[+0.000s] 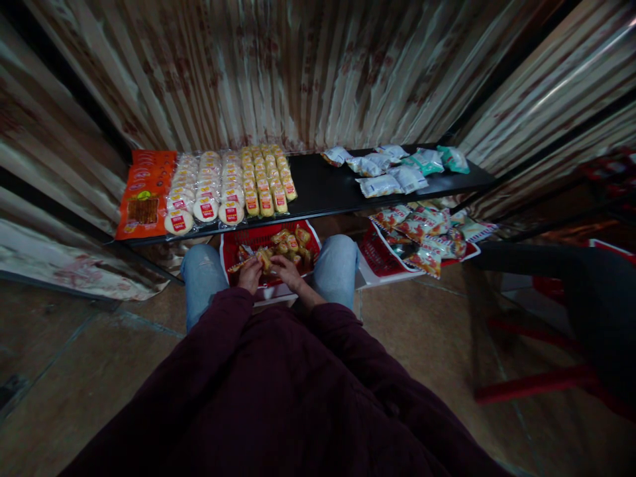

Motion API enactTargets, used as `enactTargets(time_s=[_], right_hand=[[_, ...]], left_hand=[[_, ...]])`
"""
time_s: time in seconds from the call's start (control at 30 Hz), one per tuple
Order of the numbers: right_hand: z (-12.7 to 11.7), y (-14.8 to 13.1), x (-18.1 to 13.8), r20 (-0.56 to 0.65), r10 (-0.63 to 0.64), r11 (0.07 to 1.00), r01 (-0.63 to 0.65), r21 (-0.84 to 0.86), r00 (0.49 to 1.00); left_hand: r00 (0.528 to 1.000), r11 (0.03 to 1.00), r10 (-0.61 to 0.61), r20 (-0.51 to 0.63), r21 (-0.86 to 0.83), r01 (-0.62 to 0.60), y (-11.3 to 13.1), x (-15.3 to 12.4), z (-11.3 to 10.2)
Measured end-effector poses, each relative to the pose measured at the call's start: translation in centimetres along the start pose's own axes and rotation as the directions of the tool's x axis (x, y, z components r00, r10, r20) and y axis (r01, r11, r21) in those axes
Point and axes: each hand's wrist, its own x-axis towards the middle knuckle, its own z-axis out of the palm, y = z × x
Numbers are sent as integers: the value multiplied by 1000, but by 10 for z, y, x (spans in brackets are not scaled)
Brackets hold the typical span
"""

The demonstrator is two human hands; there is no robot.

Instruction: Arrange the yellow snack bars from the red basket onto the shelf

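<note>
Between my knees stands a red basket (227,248) with several yellow wrapped snack rolls (292,244) in it. Over its near side, my left hand (250,273) has its fingers closed at a yellow wrapped snack roll (265,258). From the other side my right hand (288,270) curls its fingers against the same roll. The fingertips are small and dim here, so the exact grip is hard to see. On the black shelf (318,189) just beyond, similar snack rolls (266,202) stand in rows beside round packaged cakes (231,211) with red labels.
Orange snack packets (142,199) lie at the shelf's left end. White and teal bags (380,185) lie toward its right. A second red basket (380,255), heaped with colourful bags (422,228), is right of my knee. Another person's dark-clothed leg (531,262) and a red stool (536,384) are farther right.
</note>
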Motion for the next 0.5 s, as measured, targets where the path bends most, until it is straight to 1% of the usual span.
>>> enactTargets(time_s=[0.13,0.2,0.27,0.4,0.5], right_hand=[[1,-6,-5,62,24,994,-30,102,998],[2,-8,-6,83,26,985,-39,166,996],[2,-8,-7,95,39,973,-59,224,995],[2,-7,-6,100,64,933,-95,347,993],[1,-7,-4,71,85,907,-106,407,994]], left_hand=[[995,1000,29,96,4,-29,-1,0,0],[992,999,38,124,-5,-38,-1,-1,0],[992,999,32,125,-21,-29,0,-2,0],[996,999,11,93,-52,-6,2,-3,1],[997,999,36,73,-26,-34,0,-2,1]])
